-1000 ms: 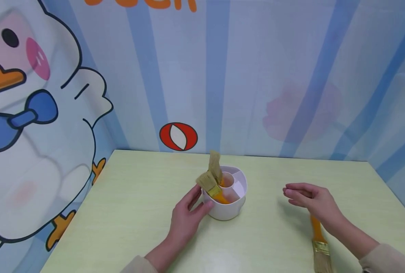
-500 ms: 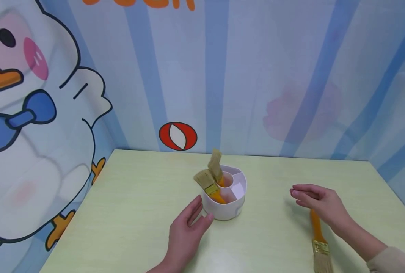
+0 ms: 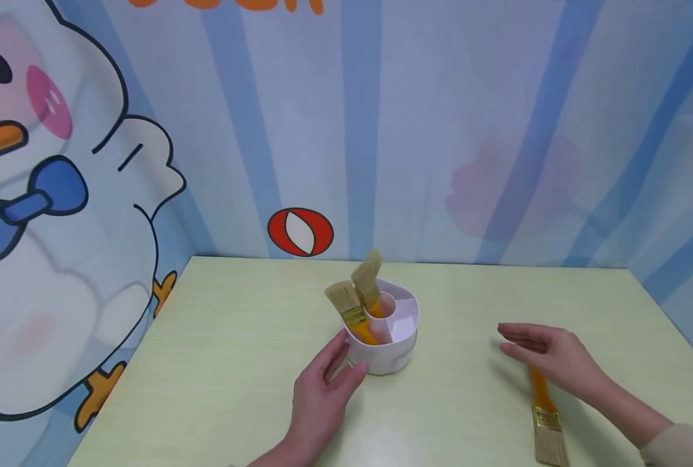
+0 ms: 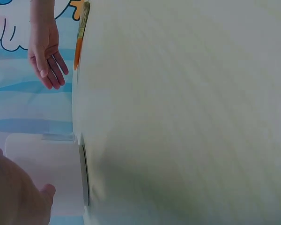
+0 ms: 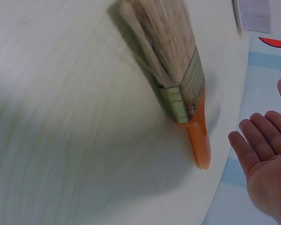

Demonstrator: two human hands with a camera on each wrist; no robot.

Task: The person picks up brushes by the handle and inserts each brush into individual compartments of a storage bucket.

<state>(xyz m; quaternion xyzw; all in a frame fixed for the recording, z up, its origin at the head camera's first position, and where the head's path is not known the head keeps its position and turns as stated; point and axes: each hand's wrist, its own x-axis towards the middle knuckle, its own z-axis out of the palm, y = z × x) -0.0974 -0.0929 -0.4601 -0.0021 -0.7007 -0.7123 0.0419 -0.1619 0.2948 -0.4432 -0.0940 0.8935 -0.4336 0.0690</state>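
Observation:
A white divided container [image 3: 401, 353] with several compartments and a round inner cup stands near the middle of the table. Two paintbrushes with orange handles stick out of it, bristles up: the front paintbrush [image 3: 353, 313] leans left, the other paintbrush [image 3: 367, 279] rises behind it. My left hand [image 3: 321, 399] is at the container's front left, fingers and thumb spread and fingertips right at its wall. On the right, a third paintbrush [image 3: 547, 421] lies flat, bristles toward me. My right hand [image 3: 557, 360] hovers over its handle end, fingers extended and holding nothing; the right wrist view shows the palm [image 5: 271, 180].
The pale wooden table [image 3: 235, 311] ends at a blue striped backdrop [image 3: 411, 130] along the back. A large cartoon duck [image 3: 78, 272] is printed on the left part of the cloth.
My left hand eased back from the container's wall, then came close to it again. My right hand shifted slightly right and down. The paintbrush on the table still lies beneath it.

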